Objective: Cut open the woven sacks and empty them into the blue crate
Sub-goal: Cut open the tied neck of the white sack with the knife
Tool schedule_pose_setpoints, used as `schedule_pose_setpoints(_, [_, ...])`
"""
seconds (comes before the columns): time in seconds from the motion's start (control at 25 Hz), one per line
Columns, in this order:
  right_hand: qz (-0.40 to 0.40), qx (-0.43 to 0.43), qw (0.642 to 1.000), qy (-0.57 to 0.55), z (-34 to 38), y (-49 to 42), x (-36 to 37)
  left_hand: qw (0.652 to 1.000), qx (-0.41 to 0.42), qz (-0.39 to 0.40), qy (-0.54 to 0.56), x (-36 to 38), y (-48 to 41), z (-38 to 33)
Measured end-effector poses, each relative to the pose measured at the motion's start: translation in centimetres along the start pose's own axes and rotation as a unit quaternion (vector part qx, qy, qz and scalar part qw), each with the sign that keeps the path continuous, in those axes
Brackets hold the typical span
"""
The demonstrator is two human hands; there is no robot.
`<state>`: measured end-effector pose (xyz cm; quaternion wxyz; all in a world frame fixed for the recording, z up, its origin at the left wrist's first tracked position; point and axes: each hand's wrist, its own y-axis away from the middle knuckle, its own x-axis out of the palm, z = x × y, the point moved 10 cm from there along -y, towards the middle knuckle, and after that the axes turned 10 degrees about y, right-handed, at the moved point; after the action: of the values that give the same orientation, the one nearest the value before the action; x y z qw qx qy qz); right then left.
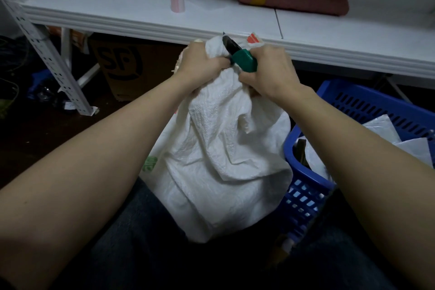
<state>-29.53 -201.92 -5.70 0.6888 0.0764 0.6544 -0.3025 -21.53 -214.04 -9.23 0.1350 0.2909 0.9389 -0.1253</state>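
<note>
White woven sack [219, 160] stands upright at frame centre, between the knees, just beside the blue crate [303, 172] at its 3 o'clock. Left hand [200, 63] clenched round the bunched sack neck at 12 o'clock. Right hand [270, 70] just beside it, fingers wrapped round a green-handled utility knife [242, 60]. The dark blade points to 11 o'clock and lies against the gathered neck. Cloth crinkled, with green print at its 8 o'clock edge.
</note>
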Motion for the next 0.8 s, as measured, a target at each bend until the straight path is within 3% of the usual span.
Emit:
schedule_pose_setpoints(0.08, [0.098, 0.039, 0.986, -0.128, -1.0, 0.5, 2.1, 0.996, 0.052, 0.014, -0.071, 0.6, 0.3, -0.7])
schedule_pose_setpoints(0.16, [0.21, 0.106, 0.931, -0.279, -1.4, 1.9, 4.5, 0.989, 0.102, 0.038, -0.096, 1.5, 0.6, -1.4])
schedule_pose_setpoints(0.24, [0.263, 0.144, 0.895, -0.33, -1.4, 2.7, 5.5, 0.981, 0.148, 0.034, -0.12, 1.9, 0.9, -2.0])
schedule_pose_setpoints(0.32, [0.279, 0.178, 0.885, -0.328, -1.7, 2.8, 5.6, 0.971, 0.19, 0.019, -0.145, 2.0, 1.1, -2.6])
schedule_pose_setpoints(0.48, [0.23, 0.211, 0.901, -0.3, -2.4, 2.1, 4.9, 0.967, 0.198, 0.004, -0.162, 2.0, 1.2, -3.0])
schedule_pose_setpoints(0.64, [0.105, 0.196, 0.963, -0.154, -2.8, 0.9, 2.7, 0.985, 0.1, 0.011, -0.139, 1.9, 0.5, -1.7])
schedule_pose_setpoints(0.8, [0.027, 0.16, 0.984, -0.077, -1.7, 0.4, 0.6, 0.999, 0.017, 0.0, -0.028, 1.1, 0.1, -1.1])
